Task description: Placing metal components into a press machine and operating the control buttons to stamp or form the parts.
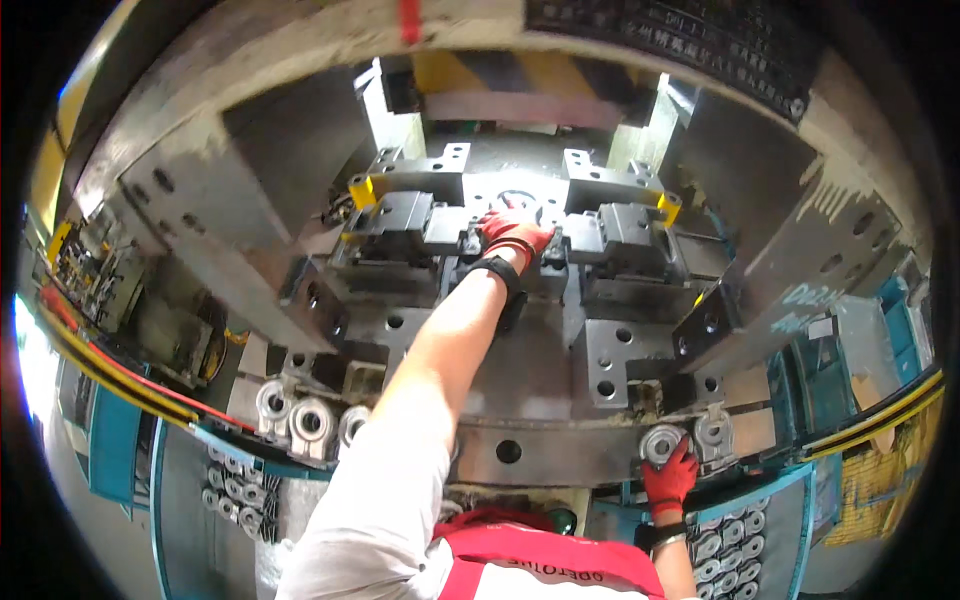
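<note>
My left hand (516, 232), in a red glove, reaches far forward into the middle of the press fixture (405, 212). Its fingers are closed round the near side of a ring-shaped metal part (518, 199), whose far rim shows beyond them. At the front right, my right hand (670, 478), also gloved in red, grips a round metal casting (662, 443) with a central hole, thumb and fingers at its edge. That casting rests on the front ledge, beside another ring-shaped casting (714, 432).
Several similar castings (312, 422) line the ledge at the left. Blue-edged bins with castings (735, 550) stand below on both sides. Thick steel uprights (775, 235) flank the fixture, and a yellow-and-black striped beam (520, 75) crosses the back. Yellow rails (870, 415) run along both sides.
</note>
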Demonstrator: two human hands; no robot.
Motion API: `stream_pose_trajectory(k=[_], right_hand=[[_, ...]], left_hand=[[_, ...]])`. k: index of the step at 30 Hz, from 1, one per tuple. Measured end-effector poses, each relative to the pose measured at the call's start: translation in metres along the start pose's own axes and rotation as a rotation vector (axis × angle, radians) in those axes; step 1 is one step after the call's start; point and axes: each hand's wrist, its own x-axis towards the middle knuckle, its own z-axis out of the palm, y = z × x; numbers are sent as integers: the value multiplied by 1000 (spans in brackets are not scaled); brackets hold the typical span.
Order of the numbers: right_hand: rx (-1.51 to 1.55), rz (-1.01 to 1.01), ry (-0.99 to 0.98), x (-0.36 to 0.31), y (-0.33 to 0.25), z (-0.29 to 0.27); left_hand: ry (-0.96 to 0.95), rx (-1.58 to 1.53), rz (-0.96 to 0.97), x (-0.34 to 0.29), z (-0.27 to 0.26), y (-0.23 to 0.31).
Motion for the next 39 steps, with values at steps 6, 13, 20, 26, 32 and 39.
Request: stream_pose_trajectory(k=[6, 13, 20, 26, 32, 39], right_hand=[[-335, -20, 2, -6, -13, 1], [-277, -44, -86, 5, -11, -3], [-20, -71, -104, 17, 14, -4], [740, -114, -171, 13, 34, -9], [988, -124, -441, -39, -11, -77], [1187, -401, -623, -59, -118, -154]], left_hand=[[-278, 47, 158, 45, 9, 12], [-256, -118, 189, -21, -93, 2], [-78, -359, 515, -194, -180, -111], [-379, -210, 93, -293, -183, -194], [-497, -6, -128, -300, -98, -228], [-437, -43, -57, -309, -84, -241]])
